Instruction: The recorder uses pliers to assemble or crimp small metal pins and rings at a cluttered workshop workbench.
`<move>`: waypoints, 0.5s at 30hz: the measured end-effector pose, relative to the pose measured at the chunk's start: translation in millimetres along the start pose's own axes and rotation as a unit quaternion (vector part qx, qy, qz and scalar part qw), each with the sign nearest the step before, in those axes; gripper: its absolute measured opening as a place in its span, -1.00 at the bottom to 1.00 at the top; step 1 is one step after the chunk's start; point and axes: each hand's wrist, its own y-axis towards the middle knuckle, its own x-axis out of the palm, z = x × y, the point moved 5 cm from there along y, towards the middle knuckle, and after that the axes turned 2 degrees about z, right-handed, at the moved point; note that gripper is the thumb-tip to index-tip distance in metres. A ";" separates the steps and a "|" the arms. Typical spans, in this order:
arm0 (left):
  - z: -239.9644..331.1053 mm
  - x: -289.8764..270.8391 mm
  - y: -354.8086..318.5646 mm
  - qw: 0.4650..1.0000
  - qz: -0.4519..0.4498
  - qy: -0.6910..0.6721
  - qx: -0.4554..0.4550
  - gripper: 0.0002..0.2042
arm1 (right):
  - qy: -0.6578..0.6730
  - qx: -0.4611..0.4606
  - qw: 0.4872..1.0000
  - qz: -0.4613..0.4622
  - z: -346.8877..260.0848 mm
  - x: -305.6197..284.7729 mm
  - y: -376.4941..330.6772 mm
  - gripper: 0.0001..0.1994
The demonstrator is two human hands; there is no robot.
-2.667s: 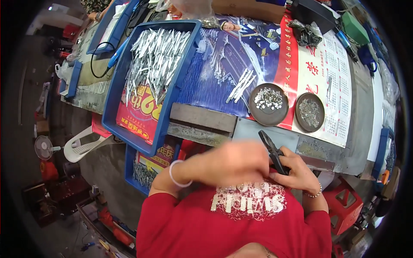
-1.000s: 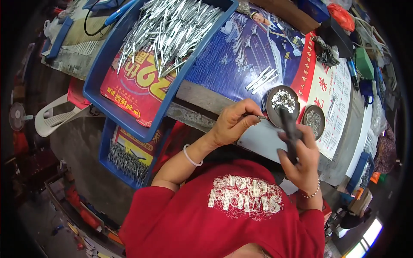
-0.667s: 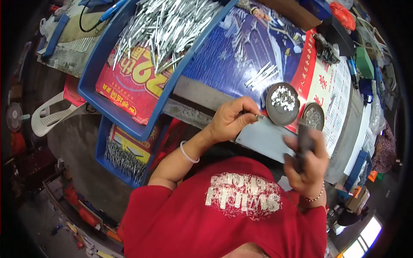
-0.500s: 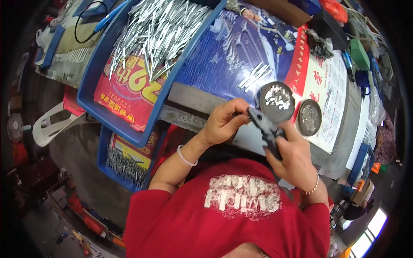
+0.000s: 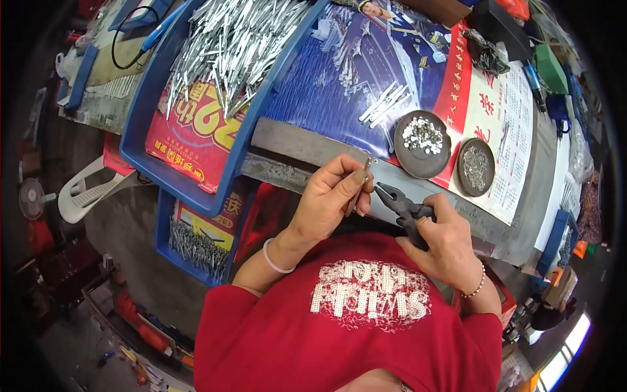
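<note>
Left fingers (image 5: 350,186) pinch a slim piece (image 5: 368,164), right fingers (image 5: 444,209) grip pliers (image 5: 403,209) near two bowls (image 5: 418,168).

Two dishes (image 5: 421,168), one pair of pliers (image 5: 404,208)

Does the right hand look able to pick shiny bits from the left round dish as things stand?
Probably not: the right hand is wrapped around the dark pliers, so it seems occupied. Otherwise, the way looks free; the left round dish lies just beyond, nothing covering its shiny bits.
</note>
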 end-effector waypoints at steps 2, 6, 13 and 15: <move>-2.4 1.6 -2.6 1.000 0.007 0.006 -0.022 -0.86 | -0.017 0.002 1.000 -0.018 0.7 1.4 -2.4 -0.66; -4.9 2.7 -6.3 0.999 0.028 0.034 -0.032 -0.86 | -0.015 0.002 0.999 -0.045 1.3 -0.3 -4.8 -0.63; -4.0 11.6 -6.3 0.997 0.034 0.050 -0.038 -0.86 | -0.018 0.003 0.997 -0.074 4.3 -1.3 -9.0 -0.58; -2.5 14.4 -6.7 0.996 0.035 0.069 -0.049 -0.86 | -0.018 0.001 0.997 -0.068 4.7 -2.5 -9.2 -0.57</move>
